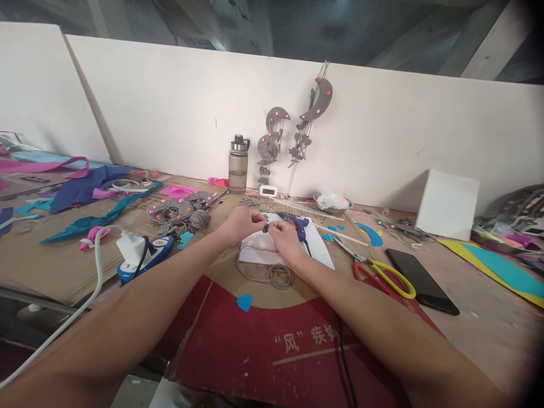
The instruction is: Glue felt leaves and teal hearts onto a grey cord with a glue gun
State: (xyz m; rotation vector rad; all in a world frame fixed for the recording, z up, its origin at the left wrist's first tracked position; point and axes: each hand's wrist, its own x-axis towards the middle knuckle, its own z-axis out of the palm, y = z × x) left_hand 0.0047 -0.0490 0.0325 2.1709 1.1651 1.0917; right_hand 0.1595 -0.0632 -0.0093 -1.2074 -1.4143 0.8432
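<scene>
My left hand (pixel 245 221) and my right hand (pixel 286 238) meet above a white sheet (pixel 259 255), fingertips pinched together. Between them is a small dark piece (pixel 266 229), too small and covered to make out its kind. Just behind my right hand lies a blue glue gun (pixel 300 228) with an orange part, partly hidden. Thin grey cord (pixel 280 276) is coiled on the cardboard in front of the sheet. Nearer to me a blue heart cutout (pixel 245 302) lies flat.
Scissors (pixel 374 271) and a phone (pixel 420 280) lie to the right. On the left stand a blue power strip (pixel 147 260), grey yarn pieces (pixel 181 212) and felt scraps (pixel 91 187). A bottle (pixel 238 167), a small clock (pixel 268 191) and hanging moon ornaments (pixel 319 101) are at the back.
</scene>
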